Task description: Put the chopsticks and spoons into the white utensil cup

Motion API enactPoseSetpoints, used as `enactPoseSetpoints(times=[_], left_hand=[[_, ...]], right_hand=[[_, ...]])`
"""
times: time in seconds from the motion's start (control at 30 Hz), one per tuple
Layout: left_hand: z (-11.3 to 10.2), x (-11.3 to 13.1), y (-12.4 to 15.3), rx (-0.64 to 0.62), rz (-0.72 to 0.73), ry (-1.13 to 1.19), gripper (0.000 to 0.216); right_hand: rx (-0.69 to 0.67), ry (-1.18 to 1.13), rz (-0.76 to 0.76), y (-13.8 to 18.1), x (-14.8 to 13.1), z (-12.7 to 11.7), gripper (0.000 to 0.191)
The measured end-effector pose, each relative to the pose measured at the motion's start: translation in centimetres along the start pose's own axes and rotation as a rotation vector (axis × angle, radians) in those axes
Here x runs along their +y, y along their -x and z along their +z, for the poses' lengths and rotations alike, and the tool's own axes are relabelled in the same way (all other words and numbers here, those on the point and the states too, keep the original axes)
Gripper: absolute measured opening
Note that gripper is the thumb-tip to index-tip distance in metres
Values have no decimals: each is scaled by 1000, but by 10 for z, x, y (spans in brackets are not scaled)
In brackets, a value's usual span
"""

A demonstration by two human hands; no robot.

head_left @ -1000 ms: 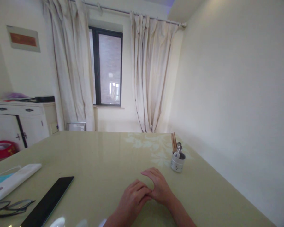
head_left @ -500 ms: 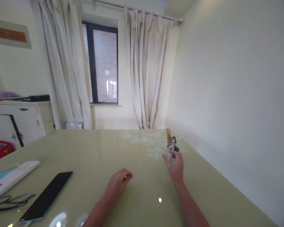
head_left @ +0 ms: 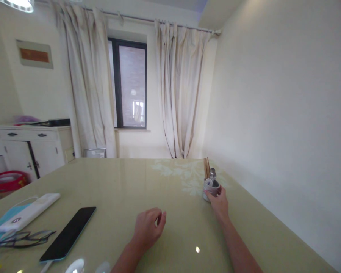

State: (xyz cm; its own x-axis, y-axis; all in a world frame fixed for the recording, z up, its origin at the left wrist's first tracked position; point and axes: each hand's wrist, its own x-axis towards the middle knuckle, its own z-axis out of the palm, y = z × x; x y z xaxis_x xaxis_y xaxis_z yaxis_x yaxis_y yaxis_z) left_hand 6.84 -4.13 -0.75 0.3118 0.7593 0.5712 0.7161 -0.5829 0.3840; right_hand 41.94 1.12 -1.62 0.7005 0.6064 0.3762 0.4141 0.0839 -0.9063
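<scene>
My right hand point(head_left: 220, 204) reaches over the right side of the table and grips a small light-coloured utensil cup point(head_left: 211, 188), thumb on its near wall and fingers around its right side. The cup stands upright. Wooden chopsticks point(head_left: 207, 169) and shiny metal spoons point(head_left: 213, 174) stick up out of it, beside a pale round utensil end point(head_left: 208, 182). Left of the cup, near the table's middle, my left hand point(head_left: 149, 227) is loosely closed with curled fingers and nothing visible in it.
The glossy greenish table point(head_left: 125, 189) carries a black phone point(head_left: 69, 233) with a cable, folded glasses point(head_left: 27, 238), a long white device point(head_left: 31, 212) and a light-blue mask point(head_left: 7, 223) on the left. A wall point(head_left: 287, 132) runs along the right edge.
My right hand has moved from partly spread fingers in front of the cup to a hold around its right side. My left hand's fingers have curled inward. The view has turned slightly.
</scene>
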Motion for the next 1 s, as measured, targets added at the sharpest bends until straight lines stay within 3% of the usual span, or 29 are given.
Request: enactPoseSetpoints(times=[0.23, 0.37, 0.63, 0.8, 1.0], left_hand=[[1, 6, -4, 18, -150, 202, 37], [1, 11, -9, 14, -254, 455, 39], [-12, 8, -24, 184, -531, 1000, 79], [-32, 11, -37, 136, -626, 1280, 81], [-50, 27, -54, 20, -659, 1300, 79]], right_hand=[[-134, -57, -233, 34, -17, 21, 59], [-337, -107, -319, 73, -41, 38, 53], [-725, -160, -397, 152, -102, 45, 57], [-840, -119, -420, 172, -117, 41, 67], [-872, -98, -428, 177, -115, 42, 81]])
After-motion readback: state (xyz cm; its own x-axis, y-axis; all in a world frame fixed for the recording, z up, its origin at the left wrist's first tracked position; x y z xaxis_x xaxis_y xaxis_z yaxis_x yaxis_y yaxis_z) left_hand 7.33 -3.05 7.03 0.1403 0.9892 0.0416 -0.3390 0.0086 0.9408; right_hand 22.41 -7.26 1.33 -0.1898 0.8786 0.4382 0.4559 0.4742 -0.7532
